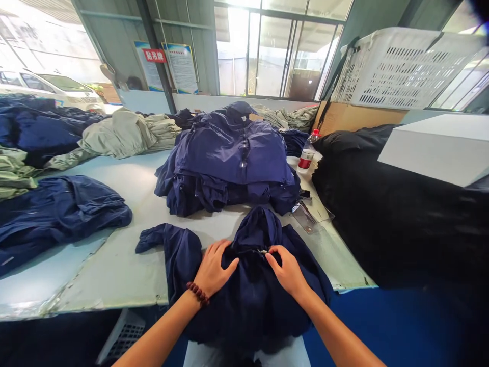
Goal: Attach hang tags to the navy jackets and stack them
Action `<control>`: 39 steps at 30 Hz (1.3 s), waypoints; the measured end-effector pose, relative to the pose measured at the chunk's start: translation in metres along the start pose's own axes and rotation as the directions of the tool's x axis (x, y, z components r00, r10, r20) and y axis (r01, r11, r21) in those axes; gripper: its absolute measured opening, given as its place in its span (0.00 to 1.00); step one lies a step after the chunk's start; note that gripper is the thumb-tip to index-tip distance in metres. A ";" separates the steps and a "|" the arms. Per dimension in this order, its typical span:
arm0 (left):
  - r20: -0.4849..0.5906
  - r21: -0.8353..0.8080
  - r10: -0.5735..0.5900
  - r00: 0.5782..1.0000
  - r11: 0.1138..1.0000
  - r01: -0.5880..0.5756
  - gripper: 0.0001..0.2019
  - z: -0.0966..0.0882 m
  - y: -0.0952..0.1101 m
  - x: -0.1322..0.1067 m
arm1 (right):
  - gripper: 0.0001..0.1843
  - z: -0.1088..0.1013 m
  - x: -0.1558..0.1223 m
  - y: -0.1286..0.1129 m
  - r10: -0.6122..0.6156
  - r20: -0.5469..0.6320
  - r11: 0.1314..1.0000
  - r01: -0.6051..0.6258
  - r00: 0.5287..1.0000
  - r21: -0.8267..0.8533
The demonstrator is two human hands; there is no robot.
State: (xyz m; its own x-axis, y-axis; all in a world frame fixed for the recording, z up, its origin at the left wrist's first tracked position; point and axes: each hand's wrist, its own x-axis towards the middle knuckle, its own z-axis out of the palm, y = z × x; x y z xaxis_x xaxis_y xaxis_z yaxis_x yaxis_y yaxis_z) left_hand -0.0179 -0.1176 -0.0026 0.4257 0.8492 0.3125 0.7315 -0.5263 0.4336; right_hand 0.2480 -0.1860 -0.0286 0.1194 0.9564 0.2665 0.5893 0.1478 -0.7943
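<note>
A dark navy hooded jacket (248, 285) lies over the table's front edge, its hood pointing away from me and one sleeve out to the left. My left hand (216, 267), with a beaded bracelet on the wrist, rests on the jacket left of the neckline, thumb spread from the fingers. At the right of the neckline, my right hand (284, 267) has its thumb and forefinger closed at the collar edge. Right beside those fingertips shows a small pale tag (262, 251); whether they grip the tag itself or only the cloth is too small to tell.
A stack of navy jackets (229, 153) stands behind. More navy garments (61, 214) and a grey-green pile (118, 135) lie left. On the right are a bottle (306, 153), a clear plastic tray (305, 216), a black bundle (355, 204), a white box (439, 148) and a white basket (405, 71).
</note>
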 end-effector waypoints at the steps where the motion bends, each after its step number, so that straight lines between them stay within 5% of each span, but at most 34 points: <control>1: -0.005 0.048 0.059 0.998 0.997 -0.059 0.29 0.003 0.002 0.000 | 0.15 0.001 0.002 0.006 -0.012 -0.021 0.999 0.012 1.000 -0.032; 5: 0.170 0.152 0.300 0.939 0.933 -0.326 0.34 0.015 0.003 0.015 | 0.20 0.003 0.025 0.026 -0.148 0.020 0.961 0.148 0.989 -0.232; 10: 0.255 0.255 0.124 0.959 0.948 -0.191 0.42 0.024 -0.025 0.047 | 0.31 0.004 0.075 0.043 -0.227 0.181 0.883 0.281 0.957 -0.377; 13: 0.278 0.288 0.043 0.960 0.949 -0.126 0.42 0.026 -0.038 0.067 | 0.28 0.002 0.098 0.044 -0.285 0.178 0.876 0.331 0.942 -0.351; 15: 0.268 0.300 -0.001 0.963 0.950 -0.082 0.41 0.026 -0.042 0.076 | 0.20 -0.005 0.107 0.044 -0.351 0.088 0.880 0.360 0.932 -0.308; 18: 0.246 0.292 -0.018 0.969 0.955 -0.057 0.38 0.028 -0.047 0.081 | 0.14 -0.032 0.113 0.051 -0.417 -0.235 0.882 0.329 0.878 -0.336; 22: 0.222 0.294 -0.012 0.975 0.954 -0.056 0.36 0.029 -0.049 0.080 | 0.28 -0.078 0.119 0.074 -0.281 -0.626 0.888 -0.051 0.727 -0.458; 25: 0.209 0.305 -0.012 0.978 0.951 -0.053 0.36 0.030 -0.048 0.081 | 0.34 -0.096 0.123 0.088 -0.140 -0.602 0.821 -0.247 0.786 -0.514; 28: 0.199 0.302 -0.018 0.980 0.952 -0.044 0.36 0.030 -0.048 0.082 | 0.29 -0.101 0.124 0.092 -0.102 -0.543 0.810 -0.247 0.834 -0.532; 39: 0.204 0.267 -0.013 0.979 0.963 -0.043 0.36 0.031 -0.049 0.084 | 0.17 -0.109 0.121 0.086 -0.132 -0.594 0.926 -0.116 0.794 -0.360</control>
State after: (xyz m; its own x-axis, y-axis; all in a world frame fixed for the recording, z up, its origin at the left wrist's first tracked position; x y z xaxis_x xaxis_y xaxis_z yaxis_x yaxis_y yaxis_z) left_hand -0.0017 -0.0189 -0.0241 0.5161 0.8469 0.1283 0.8280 -0.5316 0.1784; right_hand 0.4001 -0.0846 -0.0055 0.4914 0.5903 0.6404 0.8195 -0.0645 -0.5694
